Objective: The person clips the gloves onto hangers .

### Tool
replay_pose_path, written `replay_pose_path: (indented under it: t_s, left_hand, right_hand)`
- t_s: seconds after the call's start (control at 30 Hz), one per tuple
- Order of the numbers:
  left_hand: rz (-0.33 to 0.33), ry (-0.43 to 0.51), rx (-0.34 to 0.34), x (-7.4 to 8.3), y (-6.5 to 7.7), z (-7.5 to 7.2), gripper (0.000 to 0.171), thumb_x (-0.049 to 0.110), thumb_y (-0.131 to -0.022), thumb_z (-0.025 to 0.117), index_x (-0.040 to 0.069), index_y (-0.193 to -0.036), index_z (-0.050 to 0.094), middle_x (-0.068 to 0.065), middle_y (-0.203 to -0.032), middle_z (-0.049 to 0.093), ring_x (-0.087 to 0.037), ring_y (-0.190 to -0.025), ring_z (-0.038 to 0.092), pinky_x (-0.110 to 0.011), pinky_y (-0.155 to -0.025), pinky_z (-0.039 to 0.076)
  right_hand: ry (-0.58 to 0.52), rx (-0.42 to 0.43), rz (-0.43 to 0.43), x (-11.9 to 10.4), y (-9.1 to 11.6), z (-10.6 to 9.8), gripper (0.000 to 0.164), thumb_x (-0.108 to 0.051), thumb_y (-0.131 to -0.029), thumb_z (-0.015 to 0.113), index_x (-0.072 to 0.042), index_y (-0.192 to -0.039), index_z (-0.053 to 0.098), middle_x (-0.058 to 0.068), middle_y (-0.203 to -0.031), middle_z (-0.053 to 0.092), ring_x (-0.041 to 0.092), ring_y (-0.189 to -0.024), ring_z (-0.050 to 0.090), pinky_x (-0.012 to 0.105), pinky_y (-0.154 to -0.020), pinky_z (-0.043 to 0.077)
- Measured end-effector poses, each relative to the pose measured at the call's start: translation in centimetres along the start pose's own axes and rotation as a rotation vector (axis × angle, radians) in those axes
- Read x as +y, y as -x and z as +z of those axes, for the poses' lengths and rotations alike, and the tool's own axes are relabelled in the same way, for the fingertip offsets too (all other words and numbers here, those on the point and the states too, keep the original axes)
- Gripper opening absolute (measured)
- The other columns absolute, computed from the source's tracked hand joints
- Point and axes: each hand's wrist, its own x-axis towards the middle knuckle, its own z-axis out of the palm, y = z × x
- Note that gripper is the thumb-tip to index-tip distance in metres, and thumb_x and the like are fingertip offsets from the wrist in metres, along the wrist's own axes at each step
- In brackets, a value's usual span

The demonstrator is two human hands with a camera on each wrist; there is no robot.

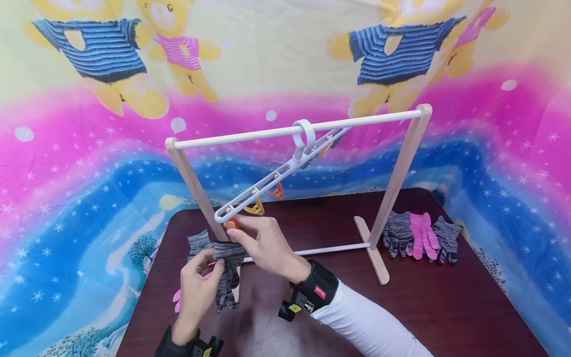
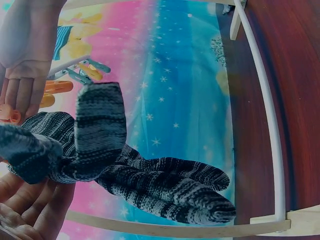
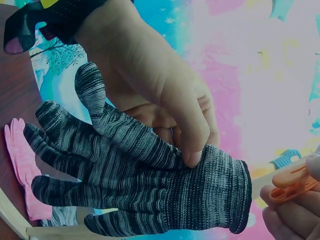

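Note:
My left hand [image 1: 202, 277] pinches a black-and-grey knitted glove [image 3: 145, 170] near its cuff, thumb on the front. The glove's fingers hang downward in the head view. Just above the cuff, my right hand [image 1: 267, 243] grips an orange clothespin [image 3: 292, 182] between thumb and fingers. That clothespin is at the near left end of a white hanger [image 1: 263, 186], which hooks over the rod of a small wooden rack. In the right wrist view the cuff and the clothespin are apart.
The rack's white rod [image 1: 250, 135] runs between two wooden posts. More clothespins, including a yellow one [image 1: 255, 207], hang along the hanger. Grey gloves and a pink glove [image 1: 421, 235] lie on the dark table [image 1: 428, 307] at right. Another grey glove [image 1: 199, 241] lies behind the left hand.

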Motion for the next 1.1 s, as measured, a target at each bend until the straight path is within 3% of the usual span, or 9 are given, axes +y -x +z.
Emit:
replay_pose_path:
  t_s: [0.13,0.4,0.57,0.87,1.1]
  left_hand:
    - [-0.002,0.006,-0.004,-0.03,0.06,0.07,0.015,-0.010,-0.089,0.067,-0.002,-0.101,0.072,-0.016,-0.092,0.075,0.005,-0.085,0.064,-0.008,-0.076,0.054]
    - [0.012,0.025,0.005,0.14,0.05,0.22,0.015,-0.011,-0.088,0.067,-0.003,-0.100,0.071,-0.017,-0.091,0.074,0.005,-0.085,0.065,-0.009,-0.075,0.054]
    - [0.008,0.021,0.001,0.26,0.02,0.29,0.015,-0.010,-0.089,0.067,-0.002,-0.101,0.071,-0.017,-0.092,0.074,0.006,-0.085,0.065,-0.010,-0.075,0.055]
    - [0.020,0.034,-0.002,0.55,-0.08,0.31,0.015,-0.011,-0.089,0.066,-0.004,-0.102,0.071,-0.019,-0.094,0.074,0.006,-0.086,0.066,-0.011,-0.075,0.056]
    - [0.025,0.049,-0.008,0.89,-0.11,0.25,0.017,-0.011,-0.089,0.066,-0.004,-0.104,0.071,-0.019,-0.097,0.074,0.006,-0.088,0.067,-0.010,-0.077,0.055]
  right_hand:
    - [-0.048,-0.006,0.016,0.06,-0.03,0.06,0.028,-0.015,-0.101,0.062,-0.009,-0.126,0.070,0.010,-0.113,0.076,0.003,-0.094,0.064,0.027,-0.080,0.058]
    - [-0.036,-0.006,-0.004,0.13,-0.11,0.08,0.020,-0.018,-0.101,0.061,-0.008,-0.115,0.073,0.004,-0.081,0.065,0.005,-0.075,0.057,0.020,-0.069,0.048]
    - [-0.024,-0.014,0.001,0.25,-0.03,0.10,0.020,-0.017,-0.102,0.060,-0.008,-0.114,0.073,0.003,-0.082,0.067,0.004,-0.074,0.057,0.020,-0.067,0.049]
    - [-0.008,-0.023,0.011,0.30,0.13,0.21,0.027,-0.018,-0.102,0.060,-0.011,-0.125,0.071,0.006,-0.094,0.075,0.002,-0.073,0.057,0.021,-0.061,0.048]
    - [-0.001,-0.035,-0.001,0.21,0.12,0.30,0.024,-0.019,-0.102,0.059,-0.013,-0.123,0.071,0.003,-0.089,0.073,0.002,-0.074,0.058,0.019,-0.061,0.046]
